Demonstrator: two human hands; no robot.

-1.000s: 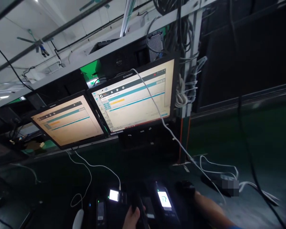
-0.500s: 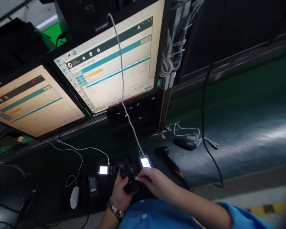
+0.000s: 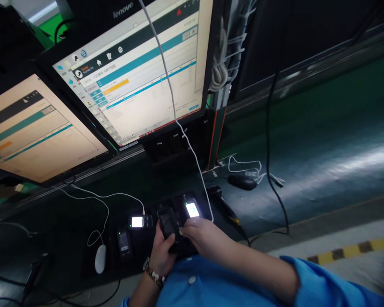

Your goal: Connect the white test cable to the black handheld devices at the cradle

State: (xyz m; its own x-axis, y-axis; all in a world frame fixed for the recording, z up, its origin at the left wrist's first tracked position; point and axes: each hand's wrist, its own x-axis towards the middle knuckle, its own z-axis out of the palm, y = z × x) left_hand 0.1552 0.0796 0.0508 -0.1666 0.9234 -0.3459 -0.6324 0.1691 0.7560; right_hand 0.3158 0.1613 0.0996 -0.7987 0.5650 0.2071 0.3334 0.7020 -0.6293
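My left hand is wrapped round a black handheld device with a dark screen, thumb over its front. At the device's right side, the fingers of my right hand pinch a small pale cable plug; whether it sits in the device I cannot tell. A grey-white cable hangs down across the monitor and passes behind my right hand. Just beyond that hand lies a similar device with a lit screen. Left of my hands are another lit device with a cable in it and a dark-screened device.
Two monitors, a right one and a left one, stand at the back. A white mouse lies left, a black mouse right. A handheld scanner rests near my right hand. A black cable hangs at right.
The cable's lower part has swung right, from over the lit device to behind my right hand. My left hand has turned the held device so its screen faces up more. The view has shifted slightly.
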